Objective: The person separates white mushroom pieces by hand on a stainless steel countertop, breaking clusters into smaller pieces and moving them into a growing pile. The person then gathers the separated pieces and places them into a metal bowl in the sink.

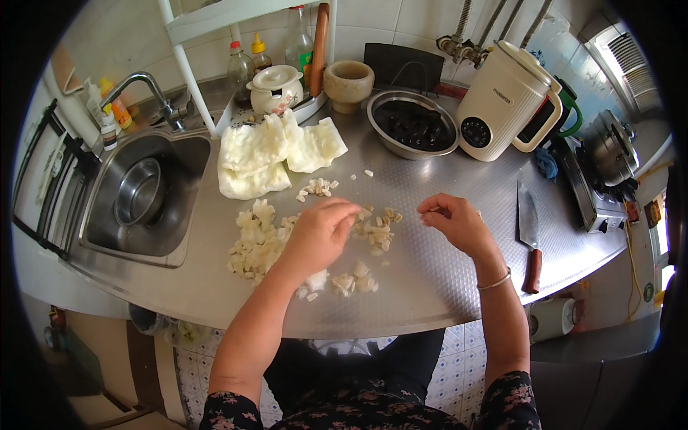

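My left hand hovers over the steel worktop, thumb and fingertips drawn together; whether something is between them is hidden. Right of its fingertips lies a heap of pale flat seeds. My right hand is farther right, its fingers curled in a loose pinch; I cannot tell if a small seed is in it. A broad pile of whitish pulp pieces spreads partly behind my left hand. Smaller pulp lumps sit nearer me. Another small group of seeds is beyond my left hand, before thick white spongy slabs.
A cleaver lies at right, near a gas stove. At the back stand a steel bowl of dark soaked food, a cream Malata blender, a stone mortar and a lidded pot. The sink holds a metal basin.
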`<state>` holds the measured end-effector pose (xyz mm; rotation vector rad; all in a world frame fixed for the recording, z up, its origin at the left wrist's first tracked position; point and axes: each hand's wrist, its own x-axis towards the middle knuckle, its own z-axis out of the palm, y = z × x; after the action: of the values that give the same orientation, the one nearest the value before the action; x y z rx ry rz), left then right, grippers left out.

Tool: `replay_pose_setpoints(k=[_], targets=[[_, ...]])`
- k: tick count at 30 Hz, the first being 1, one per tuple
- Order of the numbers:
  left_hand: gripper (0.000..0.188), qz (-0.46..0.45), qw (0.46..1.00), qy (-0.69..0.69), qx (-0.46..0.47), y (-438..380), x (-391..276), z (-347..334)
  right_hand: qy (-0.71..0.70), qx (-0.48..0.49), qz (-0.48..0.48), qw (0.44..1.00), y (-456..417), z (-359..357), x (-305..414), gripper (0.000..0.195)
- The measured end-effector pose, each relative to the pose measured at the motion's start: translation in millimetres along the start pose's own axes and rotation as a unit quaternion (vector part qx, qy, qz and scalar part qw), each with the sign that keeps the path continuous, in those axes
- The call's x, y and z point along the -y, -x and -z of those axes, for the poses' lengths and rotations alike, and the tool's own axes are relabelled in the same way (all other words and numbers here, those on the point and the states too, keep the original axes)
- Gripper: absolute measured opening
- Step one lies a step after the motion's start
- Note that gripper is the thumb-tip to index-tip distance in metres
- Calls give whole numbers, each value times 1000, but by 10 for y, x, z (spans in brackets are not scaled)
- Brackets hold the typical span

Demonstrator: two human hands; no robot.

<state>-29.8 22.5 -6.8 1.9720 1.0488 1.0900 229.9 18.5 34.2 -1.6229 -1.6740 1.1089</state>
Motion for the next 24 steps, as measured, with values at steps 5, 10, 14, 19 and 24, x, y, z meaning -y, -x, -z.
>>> replay_pose_setpoints(k=[5, 10, 14, 19, 24], targets=[[17, -119, 986, -114, 25, 51, -4, -105, 350, -83, 238, 902, 31, 25, -157, 16], [16, -112, 983, -148, 15, 22, 9, -77, 273, -40, 273, 922, -178, -344, -108, 23], [15, -107, 980, -168, -6, 1, 34, -9, 251, 15, 304, 919, -379, -476, -71, 27], [15, -102, 979, -175, -6, -3, 33, 20, 244, 48, 346, 905, -578, -558, -149, 24], [15, -94, 980, -176, 1, -1, 25, 20, 231, 64, 351, 905, -699, -578, -133, 18]])
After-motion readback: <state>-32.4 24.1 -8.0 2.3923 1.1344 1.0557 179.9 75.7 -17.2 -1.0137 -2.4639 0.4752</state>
